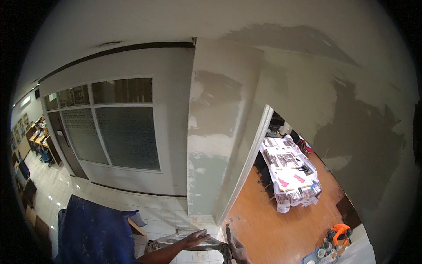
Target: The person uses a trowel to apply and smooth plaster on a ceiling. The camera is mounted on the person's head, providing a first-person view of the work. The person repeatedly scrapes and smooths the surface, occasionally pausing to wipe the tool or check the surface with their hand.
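My bare left forearm comes in from the lower edge. My left hand (197, 238) reaches over the top of a metal stepladder (169, 239), its fingers stretched out toward the right and nothing visible in them. Whether it rests on the ladder or is just above it, I cannot tell. At the ladder's right side is a dusty grey-brown shape (238, 247) that I cannot make out. No fingers of my right hand can be picked out. Ahead stands a wall end (215, 101) with patches of grey and pale green filler.
A doorway with a white frame (246, 176) opens onto an orange-brown floor. Inside, a covered table (292, 176) carries papers, and a person in orange (340, 233) bends beside buckets (323, 252). Dark blue sheeting (94, 231) lies over something at lower left. The right wall (360, 127) has grey patches.
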A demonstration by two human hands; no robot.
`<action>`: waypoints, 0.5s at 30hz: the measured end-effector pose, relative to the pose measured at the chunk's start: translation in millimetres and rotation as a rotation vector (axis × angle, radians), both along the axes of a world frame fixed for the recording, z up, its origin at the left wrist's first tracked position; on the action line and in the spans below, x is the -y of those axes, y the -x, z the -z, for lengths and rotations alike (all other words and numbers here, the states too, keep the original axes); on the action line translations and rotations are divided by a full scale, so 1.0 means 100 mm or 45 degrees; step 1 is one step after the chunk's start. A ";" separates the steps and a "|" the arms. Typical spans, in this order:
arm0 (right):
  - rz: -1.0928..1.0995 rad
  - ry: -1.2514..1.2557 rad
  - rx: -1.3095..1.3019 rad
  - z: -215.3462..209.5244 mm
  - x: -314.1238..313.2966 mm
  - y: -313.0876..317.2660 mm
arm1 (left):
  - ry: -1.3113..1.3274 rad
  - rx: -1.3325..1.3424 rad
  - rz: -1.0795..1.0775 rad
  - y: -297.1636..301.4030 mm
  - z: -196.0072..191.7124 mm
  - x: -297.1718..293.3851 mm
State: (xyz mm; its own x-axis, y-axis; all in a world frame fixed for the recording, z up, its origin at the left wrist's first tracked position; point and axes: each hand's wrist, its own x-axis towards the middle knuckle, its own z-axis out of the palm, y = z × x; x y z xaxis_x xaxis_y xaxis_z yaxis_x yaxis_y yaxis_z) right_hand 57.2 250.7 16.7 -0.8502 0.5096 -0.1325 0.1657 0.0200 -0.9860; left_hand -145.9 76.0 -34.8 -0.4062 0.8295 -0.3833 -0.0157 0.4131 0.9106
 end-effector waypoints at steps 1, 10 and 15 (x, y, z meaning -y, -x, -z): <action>-0.019 -0.053 -0.037 0.01 -0.01 0.03 | -0.148 -0.005 -0.066 -0.02 -0.04 -0.07; -0.237 -0.224 -0.210 -0.06 -0.11 0.16 | -0.356 0.109 -0.037 -0.08 -0.70 -0.37; -0.243 -0.162 -0.328 -0.44 0.01 0.20 | -0.587 0.152 -0.200 -0.13 -0.76 -0.54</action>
